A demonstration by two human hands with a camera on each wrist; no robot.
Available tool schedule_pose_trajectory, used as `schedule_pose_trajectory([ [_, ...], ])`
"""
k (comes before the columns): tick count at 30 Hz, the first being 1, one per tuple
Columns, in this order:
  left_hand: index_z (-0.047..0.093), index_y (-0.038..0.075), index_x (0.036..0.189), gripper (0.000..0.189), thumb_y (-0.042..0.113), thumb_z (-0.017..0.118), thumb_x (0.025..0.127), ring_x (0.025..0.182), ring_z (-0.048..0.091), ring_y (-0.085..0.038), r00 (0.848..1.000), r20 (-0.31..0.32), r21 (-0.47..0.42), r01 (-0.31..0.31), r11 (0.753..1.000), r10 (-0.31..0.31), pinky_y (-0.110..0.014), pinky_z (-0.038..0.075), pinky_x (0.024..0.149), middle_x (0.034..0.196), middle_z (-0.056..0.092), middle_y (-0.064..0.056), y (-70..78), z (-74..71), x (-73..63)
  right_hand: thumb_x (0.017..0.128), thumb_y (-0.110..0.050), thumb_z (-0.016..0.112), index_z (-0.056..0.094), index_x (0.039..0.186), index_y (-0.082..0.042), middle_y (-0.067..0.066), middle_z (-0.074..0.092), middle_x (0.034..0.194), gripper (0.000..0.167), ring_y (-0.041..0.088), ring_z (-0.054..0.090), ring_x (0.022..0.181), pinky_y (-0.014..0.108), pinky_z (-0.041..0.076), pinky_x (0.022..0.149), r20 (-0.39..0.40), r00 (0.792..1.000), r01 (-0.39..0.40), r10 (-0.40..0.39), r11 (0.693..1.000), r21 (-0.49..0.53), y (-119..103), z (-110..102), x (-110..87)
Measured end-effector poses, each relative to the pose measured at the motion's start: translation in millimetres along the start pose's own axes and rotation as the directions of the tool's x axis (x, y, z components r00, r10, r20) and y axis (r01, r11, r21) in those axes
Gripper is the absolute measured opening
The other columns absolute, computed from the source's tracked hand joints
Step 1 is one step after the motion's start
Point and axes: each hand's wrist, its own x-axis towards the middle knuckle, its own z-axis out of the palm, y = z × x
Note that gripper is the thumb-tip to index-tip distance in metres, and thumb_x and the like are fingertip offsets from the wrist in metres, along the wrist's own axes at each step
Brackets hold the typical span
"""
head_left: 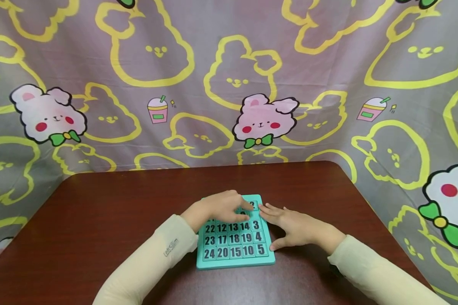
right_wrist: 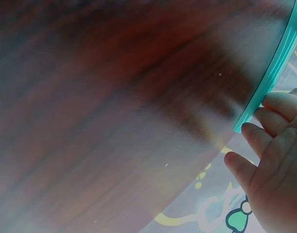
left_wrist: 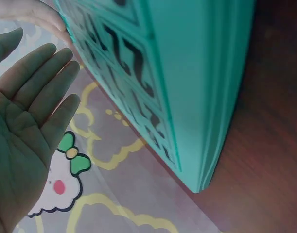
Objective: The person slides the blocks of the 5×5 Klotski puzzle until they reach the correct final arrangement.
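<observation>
A teal number slide puzzle lies flat on the table, its square tiles printed with black numbers. My left hand reaches over its upper rows and hides several tiles there. The index finger points to the tile marked 2 at the top right; whether it touches is hard to tell. In the left wrist view that hand's fingers are extended beside the puzzle. My right hand lies along the right side, thumb and fingertips at the rim. The right wrist view shows its fingers against the puzzle's edge, not curled round it.
The dark reddish-brown wooden table extends around the puzzle on all sides. Behind and beside it hangs a cloth with cartoon rabbits and yellow outlines. Pale sleeves cover both forearms.
</observation>
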Motion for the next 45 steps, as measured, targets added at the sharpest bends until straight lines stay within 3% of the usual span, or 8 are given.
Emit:
schedule_pose_trajectory([
  [5, 0.064, 0.013, 0.135, 0.040, 0.031, 0.059, 0.099, 0.122, 0.061, -0.008, 0.999, -0.010, -0.008, -0.052, 0.999, 0.052, -0.027, 0.049, 0.103, 0.134, 0.065, 0.002, 10.9, 1.3, -12.0, 0.082, -0.060, 0.071, 0.032, 0.156, -0.010, 0.004, 0.020, 0.167, 0.097, 0.030, 0.016, 0.154, 0.064, 0.024, 0.116, -0.001, 1.000, 0.002, -0.002, 1.000, -0.002, 0, -1, -0.7],
  [11, 0.066, 0.014, 0.132, 0.038, 0.031, 0.060, 0.099, 0.123, 0.060, -0.005, 0.998, -0.017, -0.027, -0.067, 0.997, 0.067, -0.024, 0.049, 0.102, 0.131, 0.067, 0.004, 20.1, 6.1, -20.8, 0.083, -0.060, 0.069, 0.033, 0.155, -0.008, 0.006, 0.020, 0.167, 0.097, 0.033, 0.017, 0.154, 0.065, 0.024, 0.116, -0.001, 1.000, 0.014, -0.014, 1.000, -0.002, 0, -2, -1.2],
  [24, 0.068, 0.012, 0.130, 0.036, 0.030, 0.059, 0.099, 0.119, 0.062, -0.003, 0.985, 0.056, -0.022, -0.161, 0.987, 0.162, -0.019, 0.049, 0.100, 0.129, 0.068, 0.002, 32.0, 11.7, -18.7, 0.083, -0.060, 0.069, 0.032, 0.155, -0.008, 0.006, 0.019, 0.167, 0.096, 0.031, 0.016, 0.154, 0.065, 0.023, 0.116, 0.002, 1.000, 0.011, -0.011, 1.000, 0.001, 1, -2, -0.9],
  [34, 0.068, 0.013, 0.130, 0.036, 0.031, 0.059, 0.099, 0.117, 0.063, -0.003, 0.989, 0.061, -0.017, -0.132, 0.991, 0.133, -0.021, 0.050, 0.098, 0.130, 0.067, 0.004, 27.0, 13.5, -12.4, 0.083, -0.059, 0.069, 0.032, 0.156, -0.008, 0.006, 0.019, 0.167, 0.096, 0.031, 0.016, 0.154, 0.065, 0.023, 0.116, 0.001, 1.000, 0.010, -0.010, 1.000, 0.011, -1, -1, -1.6],
  [45, 0.064, 0.012, 0.134, 0.038, 0.028, 0.059, 0.099, 0.125, 0.059, -0.007, 0.997, 0.043, -0.047, -0.064, 0.997, 0.066, -0.025, 0.049, 0.103, 0.135, 0.064, 0.001, 15.1, 10.7, -6.4, 0.082, -0.059, 0.070, 0.030, 0.156, -0.009, 0.006, 0.019, 0.167, 0.098, 0.031, 0.016, 0.154, 0.065, 0.023, 0.116, -0.004, 1.000, 0.007, -0.007, 1.000, 0.013, -1, 0, -1.5],
])
